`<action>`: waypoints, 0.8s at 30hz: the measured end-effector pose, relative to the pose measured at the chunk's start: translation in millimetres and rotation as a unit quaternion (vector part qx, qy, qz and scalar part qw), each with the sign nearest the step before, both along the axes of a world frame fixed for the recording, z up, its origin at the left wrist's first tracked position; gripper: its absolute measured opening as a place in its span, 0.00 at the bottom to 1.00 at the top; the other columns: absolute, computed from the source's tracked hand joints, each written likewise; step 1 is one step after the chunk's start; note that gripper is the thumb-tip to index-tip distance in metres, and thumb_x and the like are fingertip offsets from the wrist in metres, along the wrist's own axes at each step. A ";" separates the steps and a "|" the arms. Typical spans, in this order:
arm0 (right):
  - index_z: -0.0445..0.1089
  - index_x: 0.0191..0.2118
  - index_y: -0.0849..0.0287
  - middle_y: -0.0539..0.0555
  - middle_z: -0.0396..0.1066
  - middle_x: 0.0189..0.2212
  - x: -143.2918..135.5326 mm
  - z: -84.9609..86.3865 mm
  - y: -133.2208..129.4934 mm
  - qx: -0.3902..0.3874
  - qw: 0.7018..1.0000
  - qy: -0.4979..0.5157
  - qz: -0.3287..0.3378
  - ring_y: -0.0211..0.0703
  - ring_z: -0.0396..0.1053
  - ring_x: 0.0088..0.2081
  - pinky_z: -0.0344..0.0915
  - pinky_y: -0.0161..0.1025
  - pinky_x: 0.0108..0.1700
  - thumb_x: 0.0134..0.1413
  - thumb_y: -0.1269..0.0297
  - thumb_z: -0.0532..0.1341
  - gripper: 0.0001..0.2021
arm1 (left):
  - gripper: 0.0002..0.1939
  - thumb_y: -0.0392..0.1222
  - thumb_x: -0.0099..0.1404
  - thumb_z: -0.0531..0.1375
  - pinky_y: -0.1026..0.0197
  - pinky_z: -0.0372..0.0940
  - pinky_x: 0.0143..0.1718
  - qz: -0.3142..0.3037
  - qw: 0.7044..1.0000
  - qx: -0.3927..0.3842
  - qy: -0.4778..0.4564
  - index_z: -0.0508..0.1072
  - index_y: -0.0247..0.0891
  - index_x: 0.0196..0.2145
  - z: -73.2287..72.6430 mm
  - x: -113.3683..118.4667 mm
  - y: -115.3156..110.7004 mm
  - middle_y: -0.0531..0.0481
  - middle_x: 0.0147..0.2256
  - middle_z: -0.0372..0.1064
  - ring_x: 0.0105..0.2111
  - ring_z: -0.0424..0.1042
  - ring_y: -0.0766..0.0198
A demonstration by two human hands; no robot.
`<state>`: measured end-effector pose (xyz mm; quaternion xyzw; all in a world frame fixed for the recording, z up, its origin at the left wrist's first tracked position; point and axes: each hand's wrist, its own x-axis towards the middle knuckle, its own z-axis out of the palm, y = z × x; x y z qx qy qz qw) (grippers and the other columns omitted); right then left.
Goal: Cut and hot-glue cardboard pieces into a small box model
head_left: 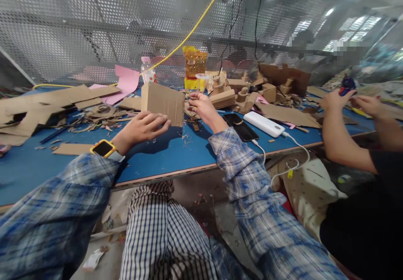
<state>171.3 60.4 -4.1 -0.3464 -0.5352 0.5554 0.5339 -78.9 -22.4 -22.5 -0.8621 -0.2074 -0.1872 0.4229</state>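
Observation:
A brown cardboard box-like piece [166, 103] stands upright on the blue table in front of me. My left hand [141, 128] lies against its lower left front, with the fingers stretched out toward the right; a yellow-framed watch [103, 148] is on that wrist. Just right of the piece is my right hand [203, 107], its fingertips bent together near the right edge. Whatever those fingertips hold is too small to name. Cardboard scraps [103, 114] lie to the left of the piece.
A black phone [241, 127] and a white power bank [263, 124] with cables lie right of my right hand. Cardboard sheets [47, 99] cover the left side. Behind stand a bottle [146, 71] and a yellow bag [194, 64]. Another person's hands [336, 100] work at the right.

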 end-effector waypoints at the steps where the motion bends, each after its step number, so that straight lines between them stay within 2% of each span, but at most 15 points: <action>1: 0.64 0.36 0.56 0.45 0.65 0.29 0.1 0.2 -1.4 0.000 1.000 -0.019 0.009 0.32 0.65 0.29 0.68 0.34 0.37 0.52 0.77 0.62 0.09 | 0.20 0.28 0.68 0.58 0.57 0.67 0.45 0.000 1.000 0.008 -0.002 0.74 0.46 0.53 0.6 -0.2 -0.9 0.45 0.49 0.78 0.47 0.75 0.59; 4: 0.68 0.35 0.57 0.47 0.69 0.29 0.8 0.0 -5.5 0.003 0.998 -0.046 0.036 0.33 0.68 0.31 0.68 0.33 0.37 0.54 0.73 0.64 0.05 | 0.20 0.28 0.68 0.58 0.57 0.67 0.44 -0.005 1.000 0.026 0.000 0.74 0.45 0.53 2.7 0.2 -3.3 0.45 0.49 0.78 0.47 0.75 0.59; 7: 0.69 0.36 0.57 0.47 0.72 0.30 1.8 -0.8 -7.8 0.015 0.999 -0.027 0.035 0.32 0.70 0.32 0.69 0.33 0.39 0.54 0.73 0.65 0.06 | 0.21 0.28 0.67 0.59 0.57 0.67 0.44 -0.003 1.000 -0.002 -0.005 0.74 0.47 0.54 3.6 0.4 -3.4 0.45 0.49 0.78 0.47 0.75 0.59; 13: 0.69 0.37 0.57 0.48 0.73 0.29 3.2 0.2 -9.7 0.018 0.999 -0.030 0.033 0.35 0.71 0.31 0.72 0.38 0.43 0.52 0.75 0.67 0.09 | 0.23 0.30 0.66 0.60 0.55 0.68 0.47 0.021 0.999 -0.029 -0.016 0.72 0.50 0.56 0.6 -2.8 -0.8 0.45 0.50 0.77 0.47 0.75 0.58; 18: 0.69 0.36 0.58 0.47 0.74 0.29 2.1 3.0 -14.0 0.009 0.999 -0.028 0.032 0.34 0.72 0.31 0.73 0.37 0.42 0.52 0.76 0.66 0.09 | 0.24 0.29 0.66 0.60 0.56 0.68 0.46 0.023 1.000 -0.019 -0.011 0.71 0.49 0.57 0.4 -3.4 -0.7 0.45 0.50 0.77 0.48 0.75 0.58; 22: 0.68 0.36 0.58 0.47 0.73 0.28 0.3 1.7 -14.3 0.004 0.999 -0.030 0.029 0.34 0.71 0.30 0.73 0.36 0.40 0.51 0.75 0.66 0.09 | 0.23 0.28 0.66 0.60 0.56 0.68 0.45 0.002 1.000 -0.011 -0.014 0.72 0.48 0.56 0.7 -2.3 -0.5 0.45 0.51 0.77 0.48 0.75 0.58; 24: 0.68 0.37 0.57 0.47 0.72 0.28 -1.0 -0.6 -12.4 0.005 0.999 -0.035 0.027 0.34 0.70 0.30 0.73 0.37 0.40 0.51 0.74 0.67 0.10 | 0.23 0.29 0.66 0.61 0.56 0.69 0.45 0.015 1.000 -0.012 -0.007 0.72 0.49 0.55 -0.7 -1.4 0.1 0.45 0.50 0.77 0.48 0.75 0.58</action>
